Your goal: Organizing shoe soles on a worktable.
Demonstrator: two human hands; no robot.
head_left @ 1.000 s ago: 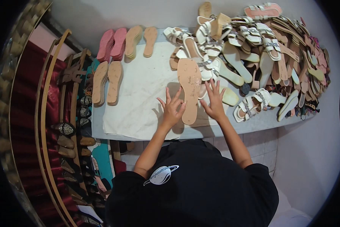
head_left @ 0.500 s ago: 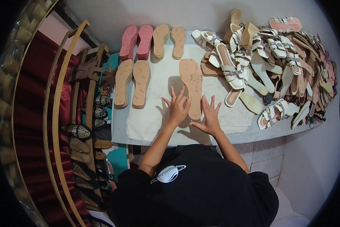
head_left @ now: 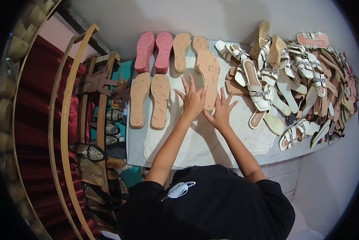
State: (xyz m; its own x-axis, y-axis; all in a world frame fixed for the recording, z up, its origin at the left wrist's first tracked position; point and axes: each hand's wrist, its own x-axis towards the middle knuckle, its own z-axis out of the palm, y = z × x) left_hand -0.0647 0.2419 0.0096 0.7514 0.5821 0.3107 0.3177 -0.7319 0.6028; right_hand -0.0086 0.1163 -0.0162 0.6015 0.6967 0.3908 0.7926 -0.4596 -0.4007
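A tan shoe-sole-shaped piece (head_left: 210,76), flecked with darker marks, lies lengthwise in front of me, its far end overlapping a smaller tan sole stack (head_left: 200,42) in view. My left hand (head_left: 194,100) is open beside its left edge, fingers spread, thumb side at the edge. My right hand (head_left: 221,114) is also open, fingers fanned, with the thumb by the near end of the piece. Whether the piece is raised or resting is hard to tell. To the left stand two tan sole stacks (head_left: 140,100), (head_left: 160,102) with similar flecks.
Pink sole stacks (head_left: 145,52) and another tan stack (head_left: 181,52) line the back. White cloth (head_left: 171,144) covers part of the table. White sandals (head_left: 259,88) and loose soles heap up on the right. A wooden rack (head_left: 101,140) holding shoes stands left.
The tan sole piece has moved away from me, now overlapping the small stack behind. Both hands moved forward with it, and my left fingers have straightened. The whole view has shifted slightly.
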